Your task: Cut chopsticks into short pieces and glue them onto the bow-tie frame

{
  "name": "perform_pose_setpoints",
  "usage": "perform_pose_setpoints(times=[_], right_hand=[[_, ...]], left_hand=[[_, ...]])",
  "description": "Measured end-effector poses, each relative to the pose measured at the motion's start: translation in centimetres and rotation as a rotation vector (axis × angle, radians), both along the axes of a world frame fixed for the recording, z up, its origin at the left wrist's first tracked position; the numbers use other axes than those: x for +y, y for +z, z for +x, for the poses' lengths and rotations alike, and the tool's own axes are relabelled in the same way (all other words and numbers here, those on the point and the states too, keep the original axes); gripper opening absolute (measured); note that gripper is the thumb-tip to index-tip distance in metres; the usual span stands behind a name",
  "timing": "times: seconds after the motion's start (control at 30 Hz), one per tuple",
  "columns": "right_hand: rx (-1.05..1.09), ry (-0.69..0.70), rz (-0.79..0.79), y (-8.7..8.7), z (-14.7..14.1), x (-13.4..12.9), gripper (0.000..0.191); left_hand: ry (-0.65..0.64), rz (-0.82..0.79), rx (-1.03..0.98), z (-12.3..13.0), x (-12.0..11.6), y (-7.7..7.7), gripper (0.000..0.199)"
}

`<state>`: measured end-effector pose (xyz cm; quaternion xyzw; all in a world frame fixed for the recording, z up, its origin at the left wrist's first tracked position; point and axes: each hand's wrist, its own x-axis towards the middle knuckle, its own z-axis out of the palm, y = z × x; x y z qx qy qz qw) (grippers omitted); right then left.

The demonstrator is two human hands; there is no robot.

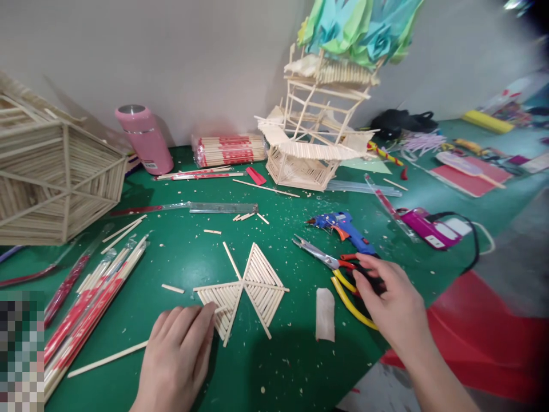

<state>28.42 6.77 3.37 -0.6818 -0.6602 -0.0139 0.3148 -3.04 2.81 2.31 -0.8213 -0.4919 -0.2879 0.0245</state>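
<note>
A six-spoked frame of pale sticks (265,286) lies flat on the green table (295,355), its right and lower-left sections filled with parallel sticks. Beside the lower-left section, my left hand (178,349) is closed, with a small stick end showing at its fingertips; a longer stick (109,357) extends from under its left side. My right hand (388,297) has thumb and fingers closed around the red-orange handle of the scissors (319,252), whose blades point up-left. Yellow-handled pliers (351,303) lie just beneath. Behind them rests a blue glue gun (345,226).
Bundled sticks (98,309) lie at the left below a large stick-built structure (64,177). A pink bottle (146,140) and a tall stick model (315,131) stand near the wall. A beige strip (325,315) and a magenta device (431,229) are on the right.
</note>
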Motion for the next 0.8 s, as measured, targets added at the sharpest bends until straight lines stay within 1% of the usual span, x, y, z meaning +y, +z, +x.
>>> perform_pose_setpoints(times=[0.2,0.33,0.43,0.5,0.6,0.67,0.8], right_hand=[[-0.014,-0.027,-0.034,-0.4,1.1,0.1,0.025],[0.006,-0.023,-0.043,0.2,0.5,-0.5,0.024],[0.050,0.047,-0.095,1.0,-0.5,-1.7,0.018],[0.044,0.137,-0.183,1.4,-1.0,-2.6,0.018],[-0.038,0.269,-0.315,1.6,-1.4,-3.7,0.033],[-0.118,0.309,-0.343,1.5,-1.5,-4.1,0.043],[-0.225,0.340,-0.357,1.3,-1.7,-4.2,0.046]], left_hand=[[-0.003,-0.014,0.044,-0.5,0.0,-0.4,0.019],[0.010,0.028,0.093,-0.9,0.3,-0.6,0.021],[0.014,0.034,0.084,-0.8,0.4,-0.5,0.019],[0.029,0.042,0.053,-0.6,0.4,-0.4,0.016],[0.033,0.062,0.032,-0.4,0.4,-0.2,0.014],[0.034,0.062,0.022,-0.4,0.4,-0.1,0.014],[0.030,0.044,0.002,-0.4,0.4,-0.1,0.015]])
